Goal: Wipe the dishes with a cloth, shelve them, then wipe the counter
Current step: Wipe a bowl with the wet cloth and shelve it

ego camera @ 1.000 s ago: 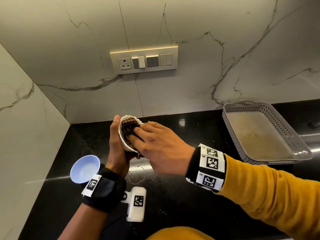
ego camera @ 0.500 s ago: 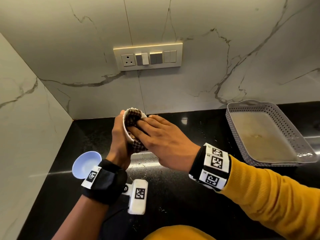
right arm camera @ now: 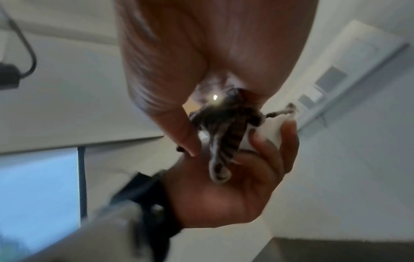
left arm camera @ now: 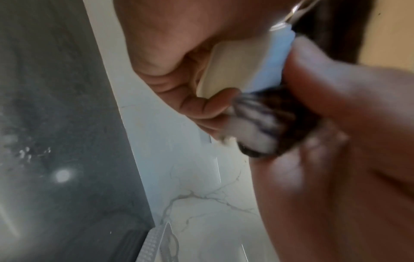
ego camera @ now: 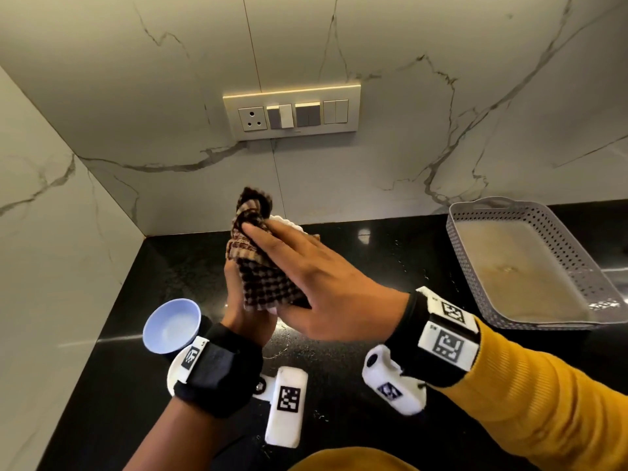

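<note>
My left hand [ego camera: 243, 317] grips a small white scalloped dish [ego camera: 284, 221] above the black counter [ego camera: 380, 266]. A brown checked cloth [ego camera: 261, 280] drapes over the dish and hides most of it. My right hand [ego camera: 326, 287] lies over the cloth with fingers stretched along it and the thumb underneath, pinching cloth against dish. In the left wrist view my curled fingers [left arm camera: 201, 106] wrap the dish [left arm camera: 233, 67] beside the bunched cloth [left arm camera: 264, 124]. The right wrist view shows the cloth [right arm camera: 224, 127] hanging between my right thumb [right arm camera: 179, 127] and the left hand [right arm camera: 224, 195].
A small pale blue bowl [ego camera: 171, 326] stands on the counter at the left, close to my left wrist. A grey perforated tray [ego camera: 564, 246] sits at the right against the marble wall. A switch panel [ego camera: 292, 115] is on the wall. Water drops speckle the counter.
The cloth has come out of the dish's hollow and now covers its outside. My right hand has flattened over it, and both hands have risen slightly.
</note>
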The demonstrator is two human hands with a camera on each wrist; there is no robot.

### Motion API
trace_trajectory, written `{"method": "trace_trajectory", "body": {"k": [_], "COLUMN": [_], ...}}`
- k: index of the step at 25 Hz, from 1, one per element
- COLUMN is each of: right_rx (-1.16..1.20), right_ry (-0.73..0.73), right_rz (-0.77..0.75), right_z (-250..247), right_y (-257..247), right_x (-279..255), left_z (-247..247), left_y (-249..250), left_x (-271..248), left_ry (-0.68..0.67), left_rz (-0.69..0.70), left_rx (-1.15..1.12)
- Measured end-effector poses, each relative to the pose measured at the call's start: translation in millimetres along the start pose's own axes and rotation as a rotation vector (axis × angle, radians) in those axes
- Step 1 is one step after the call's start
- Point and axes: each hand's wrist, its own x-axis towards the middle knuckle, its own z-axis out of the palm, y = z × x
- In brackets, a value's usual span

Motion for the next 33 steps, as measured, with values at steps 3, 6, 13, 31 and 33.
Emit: {"method": "trace_trajectory", "body": {"k": [3,6,13,31,33], "right_rx": [-0.307,-0.174,0.396,0.805,0.453], "right_ry": [-0.016,0.017,0.107,0.148,0.291], "right_rz": [0.025,-0.01,0.07,0.133,0.021], "right_z": [-1.3,7.1,3.8,-12.1,-4.2], "right_y": [11.4,11.3,4.6,7.5,6.3], "right_x": [3.1,-1.4,-1.9,21.8,24.8], "left_z": [7.9,15.7,13.8,13.1,20.3], "left_y": [6.6,8.0,-2.0,5.0,11.8], "left_x": [-2.4,-3.3,-0.8,1.0,-3.0], "left_ry": [-0.031,-0.067,-0.149,-0.005,-0.055], "left_rz": [0.038,0.099,0.289,0.687,0.506], "left_rx": [0.108,0.194,0.26,0.503,0.388]}}
